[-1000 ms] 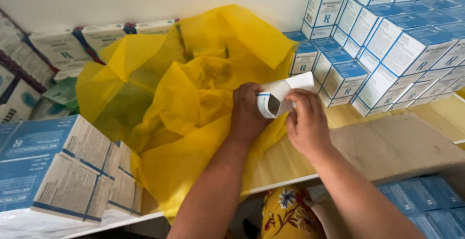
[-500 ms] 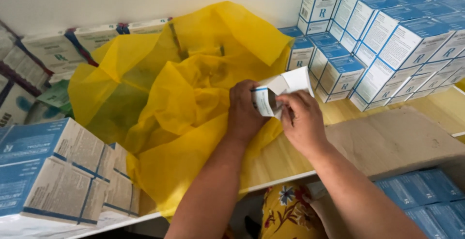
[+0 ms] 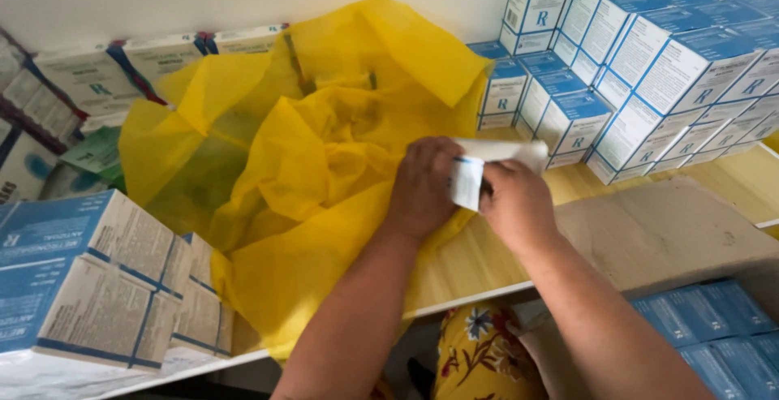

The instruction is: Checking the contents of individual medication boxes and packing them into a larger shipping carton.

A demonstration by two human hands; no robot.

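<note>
**Small carton turned between both hands above the yellow bag**

Head view: both hands have drifted left and lower than a moment ago, and the small white-and-blue carton (image 3: 471,177) now shows a narrower face. The left hand (image 3: 422,185) and right hand (image 3: 515,205) are closed around it, over the yellow bag (image 3: 308,181) on the wooden shelf (image 3: 649,197). Fingertips hide its lower end; the bag's contents cannot be made out. Stacked blue-and-white boxes (image 3: 649,51) stand right.
</note>
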